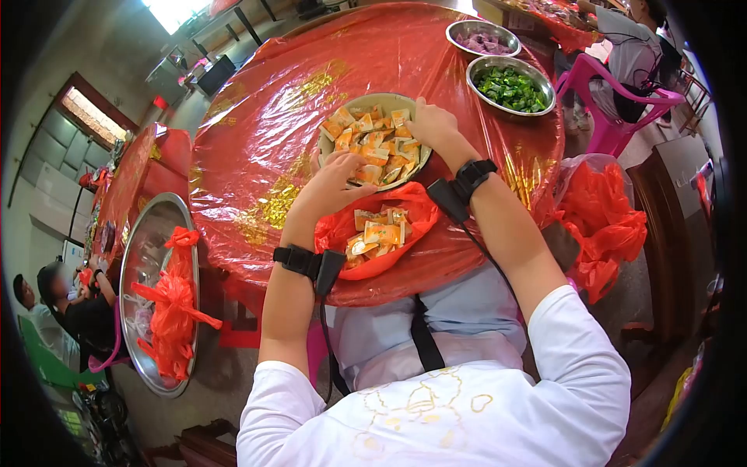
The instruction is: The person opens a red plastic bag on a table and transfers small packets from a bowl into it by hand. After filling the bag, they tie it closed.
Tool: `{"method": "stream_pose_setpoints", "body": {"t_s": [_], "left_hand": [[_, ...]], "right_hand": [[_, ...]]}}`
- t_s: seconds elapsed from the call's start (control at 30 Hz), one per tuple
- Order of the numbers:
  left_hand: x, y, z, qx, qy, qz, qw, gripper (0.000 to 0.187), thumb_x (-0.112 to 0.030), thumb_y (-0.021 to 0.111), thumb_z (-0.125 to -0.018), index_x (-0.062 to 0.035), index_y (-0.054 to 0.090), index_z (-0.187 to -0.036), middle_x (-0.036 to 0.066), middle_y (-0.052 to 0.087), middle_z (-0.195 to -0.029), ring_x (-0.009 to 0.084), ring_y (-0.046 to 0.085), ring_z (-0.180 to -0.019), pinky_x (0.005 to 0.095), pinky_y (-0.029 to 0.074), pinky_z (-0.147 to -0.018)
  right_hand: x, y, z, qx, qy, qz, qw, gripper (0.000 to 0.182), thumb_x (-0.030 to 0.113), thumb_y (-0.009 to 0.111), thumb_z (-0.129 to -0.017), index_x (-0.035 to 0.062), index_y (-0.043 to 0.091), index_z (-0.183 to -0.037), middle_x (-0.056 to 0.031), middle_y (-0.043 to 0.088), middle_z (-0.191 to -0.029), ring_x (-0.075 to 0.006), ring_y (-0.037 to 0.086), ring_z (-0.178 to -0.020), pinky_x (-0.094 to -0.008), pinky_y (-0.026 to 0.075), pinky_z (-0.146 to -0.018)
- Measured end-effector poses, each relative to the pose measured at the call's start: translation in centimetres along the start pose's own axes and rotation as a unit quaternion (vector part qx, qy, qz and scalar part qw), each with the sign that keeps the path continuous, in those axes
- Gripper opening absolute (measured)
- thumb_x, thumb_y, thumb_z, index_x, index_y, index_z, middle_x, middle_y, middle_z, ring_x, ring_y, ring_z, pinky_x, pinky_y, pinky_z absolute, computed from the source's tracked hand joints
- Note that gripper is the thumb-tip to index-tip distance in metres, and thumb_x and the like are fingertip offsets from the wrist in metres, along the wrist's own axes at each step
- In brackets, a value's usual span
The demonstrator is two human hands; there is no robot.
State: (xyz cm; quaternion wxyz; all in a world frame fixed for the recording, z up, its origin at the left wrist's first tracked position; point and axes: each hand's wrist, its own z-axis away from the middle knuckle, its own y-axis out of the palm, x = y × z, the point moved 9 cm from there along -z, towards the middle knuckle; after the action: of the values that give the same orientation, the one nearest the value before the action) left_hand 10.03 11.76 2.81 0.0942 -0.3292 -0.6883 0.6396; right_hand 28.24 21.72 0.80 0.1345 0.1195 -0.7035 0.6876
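Observation:
A round bowl (426, 158) full of orange-and-white packets (375, 148) stands on the table before me. My left hand (334, 180) lies over its near left edge, fingers apart and touching the packets; I see nothing gripped in it. At the right rim, my right hand (433, 126) has its fingers closed on the bowl's edge, partly hidden behind the hand. Just below the bowl, an opened red plastic bag (420, 222) holds more of these packets (381, 233).
Red plastic film covers the round table (257, 148). A bowl of chopped greens (511, 87) and one of purple pieces (484, 39) stand upper right. Left is a large metal basin (159, 214) with red bags. Red bags (595, 218) also hang right, near a pink chair (615, 109). People sit farther off.

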Motion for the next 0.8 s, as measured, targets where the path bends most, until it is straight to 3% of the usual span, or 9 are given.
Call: {"method": "stream_pose_setpoints", "body": {"t_s": [0.03,0.1,0.13,0.2,0.43,0.53,0.6,0.73,0.8], "left_hand": [[-0.2,-0.4,-0.1,0.0,0.001,0.0,1.0,0.048,-0.041,0.065,-0.081,-0.0107,0.055,-0.117,0.01,0.058,-0.112,0.0279,0.043,-0.122,0.052,0.011,-0.109],[-0.6,-0.8,-0.3,0.012,0.009,0.004,1.0,0.042,-0.031,0.068,-0.082,-0.0105,0.053,-0.116,0.009,0.058,-0.096,0.0253,0.05,-0.103,0.0424,0.032,-0.097],[-0.9,-0.9,-0.2,0.012,0.009,0.005,1.0,0.042,-0.031,0.068,-0.082,-0.0105,0.053,-0.116,0.009,0.058,-0.096,0.0253,0.05,-0.103,0.0424,0.032,-0.097],[-0.6,-0.2,-0.1,0.05,-0.055,0.159,0.984,0.034,-0.025,0.069,-0.081,-0.0077,0.056,-0.108,0.01,0.055,-0.09,0.0228,0.052,-0.088,0.0356,0.042,-0.08],[-1.4,-0.4,0.0,0.008,0.079,0.106,0.991,0.022,-0.021,0.067,-0.083,-0.0025,0.058,-0.09,0.01,0.053,-0.099,0.0228,0.056,-0.081,0.0336,0.045,-0.07],[-2.2,-1.2,-0.1,-0.014,0.108,0.119,0.987,0.021,-0.022,0.067,-0.082,-0.0058,0.059,-0.092,0.012,0.059,-0.093,0.0241,0.06,-0.074,0.0351,0.046,-0.064],[-2.0,-2.2,-0.1,-0.044,0.031,-0.034,0.998,0.019,-0.023,0.067,-0.081,-0.0096,0.06,-0.092,0.012,0.063,-0.08,0.0249,0.062,-0.066,0.0347,0.048,-0.059],[-4.7,-5.1,0.4,-0.084,0.035,-0.012,0.996,0.018,-0.026,0.068,-0.081,-0.0133,0.062,-0.092,0.011,0.062,-0.069,0.0246,0.061,-0.06,0.0343,0.048,-0.057],[-6.8,-5.6,1.1,-0.075,0.115,0.022,0.99,0.019,-0.026,0.067,-0.081,-0.0139,0.064,-0.096,0.011,0.064,-0.073,0.024,0.062,-0.06,0.0335,0.049,-0.057]], "right_hand": [[0.0,0.0,0.0,-0.002,0.0,0.001,1.0,0.049,0.037,0.054,-0.086,0.0008,0.046,-0.117,-0.0164,0.065,-0.105,-0.0292,0.062,-0.1,-0.041,0.05,-0.082],[-0.2,0.2,-0.1,0.001,-0.005,-0.005,1.0,0.052,0.039,0.054,-0.086,0.0004,0.044,-0.12,-0.0179,0.064,-0.106,-0.0308,0.062,-0.101,-0.0419,0.05,-0.082],[-0.1,0.3,-0.2,0.004,-0.01,-0.011,1.0,0.056,0.04,0.054,-0.085,-0.0001,0.043,-0.122,-0.0193,0.063,-0.107,-0.0324,0.062,-0.101,-0.0429,0.05,-0.083],[-0.1,0.3,-0.2,0.006,-0.012,-0.009,1.0,0.056,0.04,0.054,-0.085,-0.0004,0.042,-0.123,-0.0194,0.063,-0.107,-0.0325,0.062,-0.101,-0.0429,0.05,-0.083],[0.0,-0.1,0.1,0.005,-0.002,-0.001,1.0,0.049,0.033,0.056,-0.085,0.0,0.045,-0.119,-0.0175,0.064,-0.107,-0.0291,0.062,-0.102,-0.0404,0.049,-0.083],[0.0,0.0,0.0,0.01,-0.001,0.0,1.0,0.049,0.034,0.055,-0.085,0.0004,0.045,-0.119,-0.0172,0.064,-0.107,-0.029,0.062,-0.102,-0.0405,0.049,-0.083],[0.0,0.0,0.0,0.016,0.0,-0.003,1.0,0.049,0.035,0.055,-0.085,0.0008,0.045,-0.12,-0.0167,0.064,-0.107,-0.0289,0.062,-0.102,-0.0407,0.049,-0.084],[-0.2,-0.1,-0.1,0.023,-0.002,-0.001,1.0,0.05,0.036,0.054,-0.085,0.0017,0.045,-0.121,-0.0156,0.064,-0.108,-0.0285,0.061,-0.103,-0.0407,0.049,-0.084],[-0.3,0.1,-0.3,0.024,-0.006,0.0,1.0,0.053,0.041,0.053,-0.086,0.0019,0.045,-0.121,-0.0168,0.063,-0.109,-0.0302,0.061,-0.103,-0.0419,0.049,-0.084]]}}
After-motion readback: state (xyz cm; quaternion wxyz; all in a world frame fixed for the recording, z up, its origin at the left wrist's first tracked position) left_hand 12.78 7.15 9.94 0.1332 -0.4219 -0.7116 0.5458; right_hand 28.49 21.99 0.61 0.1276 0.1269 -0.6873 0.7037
